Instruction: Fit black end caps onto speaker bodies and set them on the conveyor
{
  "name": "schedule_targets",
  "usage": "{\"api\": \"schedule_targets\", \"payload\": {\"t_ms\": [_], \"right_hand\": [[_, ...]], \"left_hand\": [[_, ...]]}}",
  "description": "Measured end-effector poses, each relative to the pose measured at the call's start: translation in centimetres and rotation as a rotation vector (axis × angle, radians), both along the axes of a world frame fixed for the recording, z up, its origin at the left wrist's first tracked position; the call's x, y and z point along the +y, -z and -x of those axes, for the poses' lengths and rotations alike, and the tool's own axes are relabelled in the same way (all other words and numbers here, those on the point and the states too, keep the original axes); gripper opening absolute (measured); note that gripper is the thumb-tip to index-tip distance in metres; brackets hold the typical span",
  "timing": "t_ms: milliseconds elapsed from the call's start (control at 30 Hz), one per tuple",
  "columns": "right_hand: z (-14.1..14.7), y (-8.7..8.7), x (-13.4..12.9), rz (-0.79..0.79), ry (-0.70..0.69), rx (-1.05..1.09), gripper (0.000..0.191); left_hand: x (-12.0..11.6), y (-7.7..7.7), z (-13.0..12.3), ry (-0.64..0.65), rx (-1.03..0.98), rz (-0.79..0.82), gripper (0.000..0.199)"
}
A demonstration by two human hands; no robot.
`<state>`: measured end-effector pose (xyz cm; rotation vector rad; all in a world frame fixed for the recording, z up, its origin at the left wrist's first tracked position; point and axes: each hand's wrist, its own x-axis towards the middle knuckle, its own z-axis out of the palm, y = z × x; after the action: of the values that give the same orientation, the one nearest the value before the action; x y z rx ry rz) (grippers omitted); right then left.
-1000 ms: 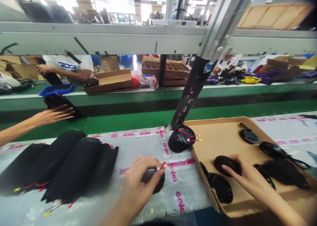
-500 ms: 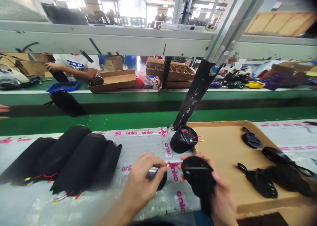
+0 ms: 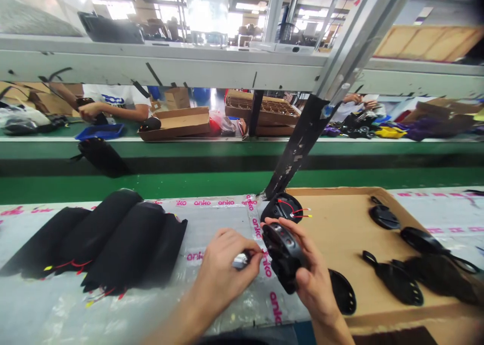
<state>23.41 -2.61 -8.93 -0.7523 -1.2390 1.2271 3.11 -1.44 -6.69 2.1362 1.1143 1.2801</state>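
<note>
My left hand [image 3: 229, 264] is closed, thumb and fingertips pinched on a thin red wire [image 3: 263, 253]. A silvery, dark-ended piece [image 3: 241, 260] shows between its fingers, partly hidden. My right hand [image 3: 312, 272] grips a round black plastic housing [image 3: 285, 254], its hollow side tilted towards the left hand. Just behind stands a black cylinder with red wires [image 3: 278, 206] and yellow-tipped ends. Beside my right wrist shows a black oval cover [image 3: 342, 292] with small holes along its edge, partly covered; whether it joins the held housing I cannot tell.
Several black fabric-covered cylinders [image 3: 123, 239] with wires lie at left on the plastic-covered bench. A shallow cardboard tray [image 3: 333, 209] at right holds black strapped covers [image 3: 399, 282]. A slanted post [image 3: 297, 148] rises behind. People work at the green bench opposite.
My right hand has turned the black housing, so its hollow side now shows, and brought it closer to my left hand. The left hand has shifted slightly right. The oval cover now shows by my right wrist.
</note>
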Motion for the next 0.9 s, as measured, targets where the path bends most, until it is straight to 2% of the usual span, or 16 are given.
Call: {"api": "schedule_targets", "payload": {"t_ms": [100,167,300,433,600,733,900], "right_hand": [[-0.3,1.4,0.1,0.062,-0.010,0.054,0.077],[-0.5,1.6,-0.1,0.054,-0.024,0.042,0.077],[-0.5,0.7,-0.9,-0.016,-0.012,-0.021,0.077],[-0.5,-0.1,-1.7,-0.151,0.024,-0.178,0.067],[-0.7,0.1,-2.5,-0.199,0.036,-0.297,0.062],[-0.7,0.9,-2.1,-0.136,0.041,-0.262,0.064],[-0.5,2.0,-1.2,0.039,0.032,-0.060,0.068]], "left_hand": [[-0.1,-0.1,0.1,0.017,-0.002,0.009,0.016],[-0.1,-0.1,0.0,0.013,0.004,0.002,0.016],[-0.4,-0.1,-0.2,-0.013,0.040,-0.014,0.016],[-0.6,0.0,-0.4,-0.047,0.065,-0.040,0.016],[-0.8,0.0,-0.7,-0.072,0.084,-0.056,0.015],[-0.7,0.2,-0.9,-0.092,0.070,-0.080,0.014],[-0.9,0.6,-0.5,-0.079,-0.028,-0.030,0.011]]}}
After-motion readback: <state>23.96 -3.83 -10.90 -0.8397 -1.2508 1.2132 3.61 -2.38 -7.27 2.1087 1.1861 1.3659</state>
